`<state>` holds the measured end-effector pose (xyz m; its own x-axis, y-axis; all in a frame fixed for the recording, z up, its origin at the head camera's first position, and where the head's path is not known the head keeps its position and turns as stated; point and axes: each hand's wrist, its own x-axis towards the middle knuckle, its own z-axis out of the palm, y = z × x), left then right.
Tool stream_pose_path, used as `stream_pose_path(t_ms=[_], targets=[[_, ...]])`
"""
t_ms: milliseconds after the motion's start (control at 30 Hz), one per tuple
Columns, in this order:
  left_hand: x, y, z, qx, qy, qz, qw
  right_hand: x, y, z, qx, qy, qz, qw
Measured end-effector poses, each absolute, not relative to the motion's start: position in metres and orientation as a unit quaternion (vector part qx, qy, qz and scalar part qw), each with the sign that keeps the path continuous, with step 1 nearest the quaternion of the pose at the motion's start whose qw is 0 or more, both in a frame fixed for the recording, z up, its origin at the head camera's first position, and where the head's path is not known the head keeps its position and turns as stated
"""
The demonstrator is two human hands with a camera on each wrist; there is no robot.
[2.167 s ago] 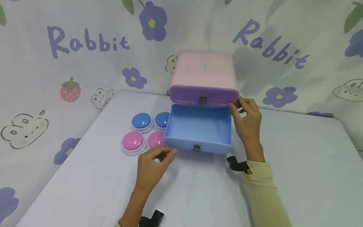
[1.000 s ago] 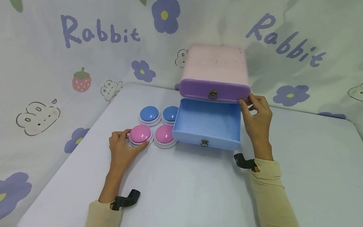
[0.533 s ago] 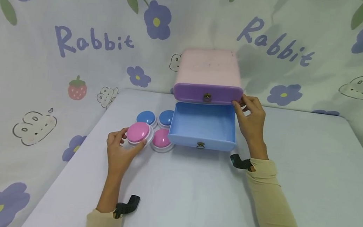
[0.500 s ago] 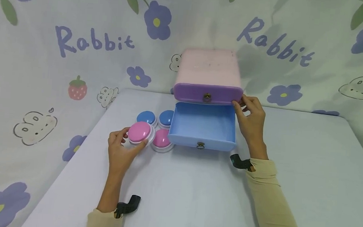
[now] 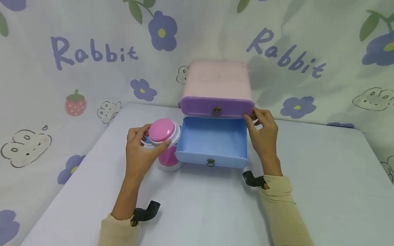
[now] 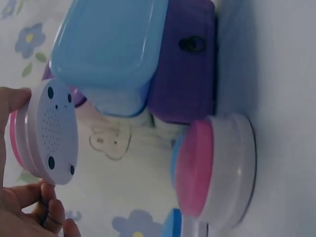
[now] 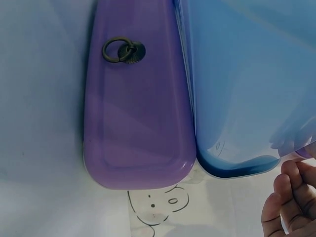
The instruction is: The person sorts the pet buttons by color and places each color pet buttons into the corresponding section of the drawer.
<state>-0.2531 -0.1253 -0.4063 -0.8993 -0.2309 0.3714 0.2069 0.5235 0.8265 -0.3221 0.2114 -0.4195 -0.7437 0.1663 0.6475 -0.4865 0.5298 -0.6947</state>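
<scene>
My left hand (image 5: 140,153) holds a pink push button (image 5: 162,130) by its white rim, lifted off the table. In the left wrist view its white underside (image 6: 52,128) shows speaker holes and dark feet. Another pink button (image 5: 168,157) stands on the table, left of the pulled-out blue drawer (image 5: 211,160). Behind the raised button, blue buttons (image 6: 172,224) are mostly hidden. My right hand (image 5: 264,133) grips the right front corner of the pink drawer chest (image 5: 218,78), thumb at its purple top drawer (image 5: 198,107). No contents show in the blue drawer.
Below the blue drawer, the right wrist view shows a closed purple bottom drawer (image 7: 143,108) with a ring pull (image 7: 131,52). A white cloth covers the table (image 5: 204,215). Behind the chest hangs a printed curtain (image 5: 98,17).
My left hand moved from the blue drawer's front corner to the front-left pink button, gripped it, then raised it rightward toward the drawer. My right hand stays on the chest; the head view shifted slightly.
</scene>
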Motion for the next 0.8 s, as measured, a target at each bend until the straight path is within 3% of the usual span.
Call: stream_pose_path(t_ms=[800], targets=[[-0.268, -0.063, -0.401, -0.104, -0.836, -0.501, 0.201, -0.325, 0.209, -0.422, 0.102, -0.797, 0.479, 0.352]])
